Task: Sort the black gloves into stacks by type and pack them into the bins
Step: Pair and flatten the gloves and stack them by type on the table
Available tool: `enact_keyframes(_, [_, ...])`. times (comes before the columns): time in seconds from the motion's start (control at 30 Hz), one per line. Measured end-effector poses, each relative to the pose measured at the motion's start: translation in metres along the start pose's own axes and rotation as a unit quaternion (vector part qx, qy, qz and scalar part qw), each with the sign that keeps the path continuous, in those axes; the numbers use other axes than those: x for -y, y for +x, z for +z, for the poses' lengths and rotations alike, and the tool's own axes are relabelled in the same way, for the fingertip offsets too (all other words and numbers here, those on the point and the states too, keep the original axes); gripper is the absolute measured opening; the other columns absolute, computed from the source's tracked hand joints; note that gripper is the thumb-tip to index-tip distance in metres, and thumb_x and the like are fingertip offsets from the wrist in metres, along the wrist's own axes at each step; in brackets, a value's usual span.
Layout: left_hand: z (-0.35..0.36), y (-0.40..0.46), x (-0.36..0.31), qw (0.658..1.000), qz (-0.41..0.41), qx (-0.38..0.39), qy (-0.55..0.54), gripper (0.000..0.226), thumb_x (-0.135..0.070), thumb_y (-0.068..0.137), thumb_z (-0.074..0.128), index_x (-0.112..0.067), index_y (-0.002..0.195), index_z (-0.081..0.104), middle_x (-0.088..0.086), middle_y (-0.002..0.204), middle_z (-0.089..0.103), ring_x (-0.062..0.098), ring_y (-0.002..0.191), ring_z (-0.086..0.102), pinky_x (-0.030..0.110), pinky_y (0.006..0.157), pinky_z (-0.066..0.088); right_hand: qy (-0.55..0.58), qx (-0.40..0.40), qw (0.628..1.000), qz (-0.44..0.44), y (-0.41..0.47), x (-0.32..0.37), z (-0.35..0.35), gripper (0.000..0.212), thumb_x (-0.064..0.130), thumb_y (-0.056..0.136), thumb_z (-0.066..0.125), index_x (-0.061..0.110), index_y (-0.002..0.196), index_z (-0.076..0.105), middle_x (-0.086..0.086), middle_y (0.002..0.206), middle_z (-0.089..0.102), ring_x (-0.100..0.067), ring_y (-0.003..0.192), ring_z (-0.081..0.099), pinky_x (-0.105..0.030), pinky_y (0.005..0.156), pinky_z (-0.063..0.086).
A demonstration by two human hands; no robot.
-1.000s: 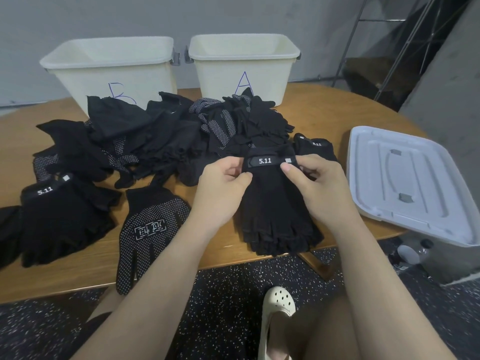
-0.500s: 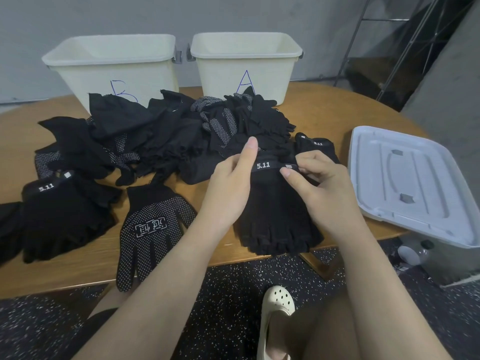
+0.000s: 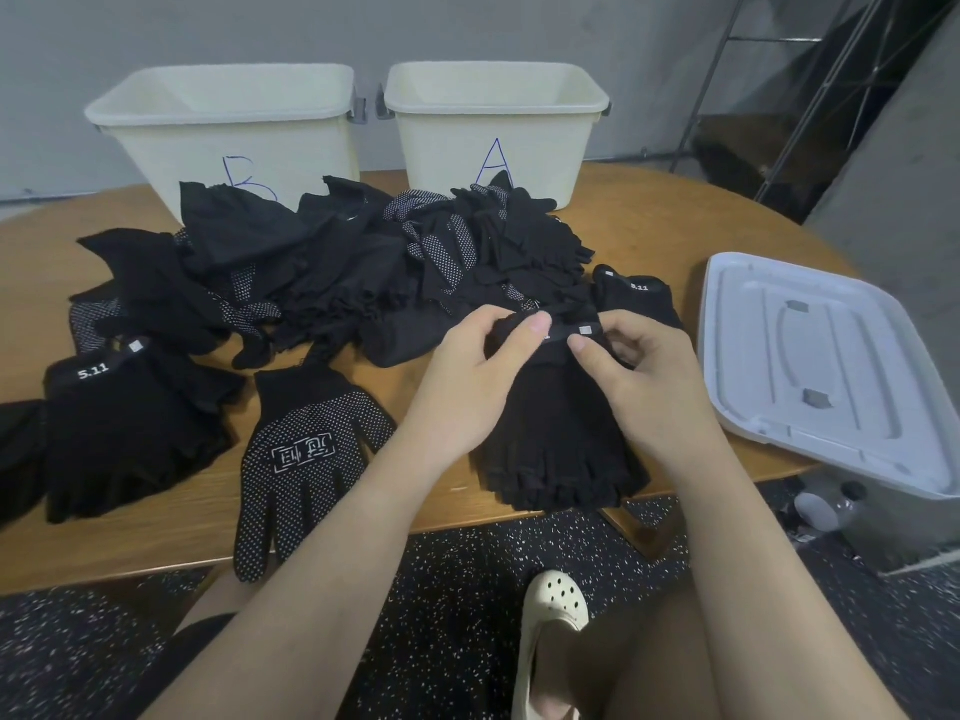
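Two hands work the cuff end of the stack of black fingerless fleece gloves (image 3: 556, 439) at the front edge of the round wooden counter (image 3: 649, 226). Left hand (image 3: 467, 392) has its fingers curled over the cuff, thumb pinching the black wrist strap from the left; right hand (image 3: 639, 376) pinches the same strap from the right, thumb by the small white tag. Both hold cloth, neither is free.

Doing this step well, as I judge it: keep cuffs flush and the strap flat before letting go, press down so the layers below don't slide, keep the fingertip ends lined up at the counter edge.

The unsorted heap of black gloves (image 3: 363, 272) lies behind the stack, in front of the cream plastic bin marked B (image 3: 228, 127) and cream plastic bin marked A (image 3: 498, 116); no gloves show in either bin, though their floors are hidden. Second fleece stack with 5.11 strap (image 3: 130, 428) sits far left, white-dotted black knit glove (image 3: 306, 454) between the two stacks. Grey plastic lid (image 3: 831, 366) at right.

Versus half a second ago: left fingers were raised off the strap with the 5.11 print showing; now they're folded down over it, covering the print. Right hand barely shifted
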State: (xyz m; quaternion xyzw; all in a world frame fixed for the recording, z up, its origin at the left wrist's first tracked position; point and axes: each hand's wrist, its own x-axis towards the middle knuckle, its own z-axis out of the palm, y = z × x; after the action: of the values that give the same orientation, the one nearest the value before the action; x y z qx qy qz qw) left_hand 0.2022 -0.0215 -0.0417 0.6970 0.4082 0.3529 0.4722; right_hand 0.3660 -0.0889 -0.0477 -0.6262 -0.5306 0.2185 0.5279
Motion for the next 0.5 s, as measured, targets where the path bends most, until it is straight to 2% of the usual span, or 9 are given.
enact_keyframes(0.07, [0.000,0.000,0.001,1.000,0.019,0.000,0.007,0.018,-0.040,0.103,0.058,-0.025,0.103,0.068,-0.011,0.096,0.072,0.007,0.094,0.066,0.037,0.089,0.054,0.003,-0.006,1.000,-0.001,0.000,0.002,-0.001,0.005,0.015,0.096,0.070,0.019,0.095,0.074,0.004,0.094,0.075,-0.018,0.098,0.070,-0.044,0.095,0.055])
enact_keyframes(0.13, [-0.001,-0.001,-0.001,1.000,0.029,-0.004,0.002,0.014,-0.031,0.105,0.056,-0.022,0.106,0.067,-0.011,0.097,0.071,0.005,0.095,0.065,0.032,0.088,0.053,0.013,-0.016,1.000,0.003,-0.001,0.005,-0.002,0.007,0.016,0.093,0.074,0.020,0.099,0.073,0.004,0.096,0.075,-0.017,0.099,0.070,-0.043,0.096,0.054])
enact_keyframes(0.2, [-0.002,-0.003,-0.006,0.999,0.031,-0.008,-0.012,0.012,-0.027,0.105,0.056,-0.021,0.108,0.066,-0.012,0.098,0.070,0.004,0.095,0.064,0.030,0.089,0.052,0.046,-0.030,0.998,0.019,-0.003,0.008,-0.003,0.029,0.019,0.090,0.079,0.023,0.114,0.064,0.002,0.099,0.075,-0.015,0.101,0.070,-0.041,0.098,0.054])
enact_keyframes(0.27, [-0.005,-0.005,-0.011,0.999,0.035,-0.009,-0.023,0.012,-0.024,0.105,0.056,-0.021,0.111,0.065,-0.009,0.104,0.070,0.008,0.100,0.065,0.036,0.095,0.053,0.073,-0.041,0.995,0.060,-0.004,0.013,-0.005,0.051,0.028,0.087,0.082,0.028,0.130,0.054,0.006,0.099,0.075,-0.010,0.104,0.069,-0.036,0.097,0.054])
enact_keyframes(0.3, [-0.007,-0.006,-0.015,0.999,0.040,-0.009,-0.024,0.012,-0.023,0.105,0.056,-0.021,0.113,0.065,-0.008,0.106,0.070,0.009,0.101,0.065,0.036,0.096,0.053,0.066,-0.039,0.995,0.070,-0.005,0.017,-0.007,0.053,0.033,0.087,0.081,0.029,0.132,0.055,0.011,0.097,0.075,-0.005,0.104,0.069,-0.033,0.095,0.054])
enact_keyframes(0.37, [-0.012,-0.009,-0.023,0.998,0.052,-0.006,-0.026,0.014,-0.021,0.104,0.057,-0.022,0.115,0.065,-0.009,0.109,0.069,0.006,0.103,0.065,0.033,0.096,0.053,0.037,-0.018,0.998,0.057,-0.009,0.026,-0.009,0.034,0.038,0.090,0.075,0.030,0.122,0.067,0.016,0.097,0.076,-0.001,0.101,0.069,-0.032,0.090,0.058])
enact_keyframes(0.4, [-0.016,-0.011,-0.027,0.998,0.057,-0.005,-0.031,0.015,-0.021,0.103,0.058,-0.023,0.115,0.066,-0.010,0.110,0.069,0.005,0.104,0.065,0.032,0.096,0.053,0.033,-0.002,0.999,0.042,-0.011,0.031,-0.010,0.022,0.038,0.093,0.072,0.027,0.112,0.073,0.012,0.097,0.077,-0.004,0.099,0.070,-0.034,0.088,0.059])
enact_keyframes(0.43, [-0.019,-0.013,-0.031,0.997,0.060,-0.006,-0.039,0.017,-0.023,0.101,0.060,-0.025,0.116,0.067,-0.010,0.111,0.070,0.006,0.105,0.065,0.034,0.097,0.054,0.038,0.012,0.999,0.026,-0.012,0.036,-0.010,0.019,0.038,0.095,0.069,0.023,0.103,0.077,0.005,0.096,0.077,-0.008,0.096,0.071,-0.037,0.084,0.059])
enact_keyframes(0.5, [-0.028,-0.018,-0.040,0.996,0.065,-0.010,-0.061,0.020,-0.026,0.097,0.062,-0.027,0.116,0.068,-0.009,0.112,0.071,0.009,0.107,0.067,0.040,0.098,0.055,0.070,0.026,0.997,0.002,-0.015,0.044,-0.010,0.026,0.039,0.095,0.070,0.014,0.094,0.077,-0.008,0.093,0.075,-0.011,0.087,0.069,-0.036,0.073,0.056])
